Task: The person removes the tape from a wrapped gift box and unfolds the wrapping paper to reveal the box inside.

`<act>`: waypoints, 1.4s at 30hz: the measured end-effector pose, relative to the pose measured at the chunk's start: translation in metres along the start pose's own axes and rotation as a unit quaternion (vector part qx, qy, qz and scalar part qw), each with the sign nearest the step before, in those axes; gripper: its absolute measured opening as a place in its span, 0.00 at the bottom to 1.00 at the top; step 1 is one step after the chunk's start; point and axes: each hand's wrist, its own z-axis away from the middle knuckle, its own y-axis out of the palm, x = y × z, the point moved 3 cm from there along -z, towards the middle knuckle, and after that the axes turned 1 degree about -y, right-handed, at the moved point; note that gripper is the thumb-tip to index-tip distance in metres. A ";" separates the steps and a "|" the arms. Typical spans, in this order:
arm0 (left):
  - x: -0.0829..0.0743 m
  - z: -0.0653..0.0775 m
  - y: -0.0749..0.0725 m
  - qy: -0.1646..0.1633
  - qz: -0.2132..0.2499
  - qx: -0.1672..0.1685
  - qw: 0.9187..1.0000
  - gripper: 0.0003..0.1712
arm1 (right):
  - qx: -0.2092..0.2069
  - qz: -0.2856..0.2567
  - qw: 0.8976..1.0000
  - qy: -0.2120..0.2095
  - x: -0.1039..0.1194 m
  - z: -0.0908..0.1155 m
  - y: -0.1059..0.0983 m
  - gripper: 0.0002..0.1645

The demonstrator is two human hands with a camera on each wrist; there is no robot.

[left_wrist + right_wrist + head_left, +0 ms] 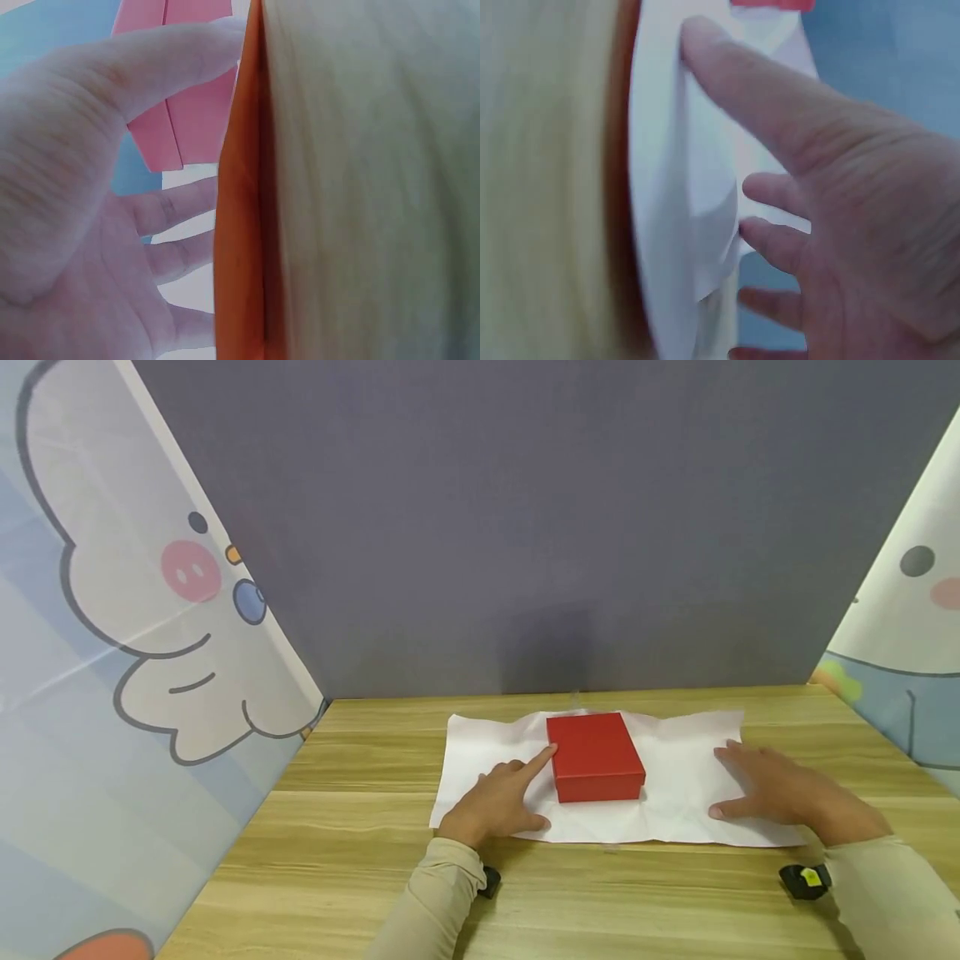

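A red lidded box (pixel 596 747) sits on a creased sheet of white paper (pixel 678 760), near the middle of its length. My left hand (pixel 491 802) lies over the paper's left part, its index finger stretched out to the box's left edge and its thumb spread near the front edge of the sheet. In the left wrist view the box (pixel 199 120) looks pinkish behind my thumb. Over the right end of the sheet, my right hand (pixel 780 789) has its fingers spread, apart from the box. The paper (pixel 664 172) runs beneath the right thumb in the right wrist view.
The light wooden table (pixel 360 868) extends around the sheet. A dark grey panel (pixel 525 527) rises behind the table. Cartoon-printed cloths stand at the left (pixel 90 693) and right (pixel 900 635).
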 end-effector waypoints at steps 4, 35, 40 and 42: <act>0.007 0.001 -0.003 0.000 0.007 0.004 1.000 0.62 | 0.001 0.022 1.000 0.003 -0.006 0.001 0.006 0.62; 0.082 0.024 -0.030 -0.140 0.012 0.038 0.989 0.65 | -0.010 -0.007 1.000 0.015 -0.005 0.000 0.008 0.60; 0.087 0.025 -0.027 -0.140 0.017 0.029 0.990 0.66 | -0.005 0.003 1.000 0.017 -0.001 0.001 0.007 0.61; 0.089 0.025 -0.026 -0.140 0.011 0.029 0.990 0.66 | 0.002 0.010 1.000 0.027 0.000 0.001 0.008 0.60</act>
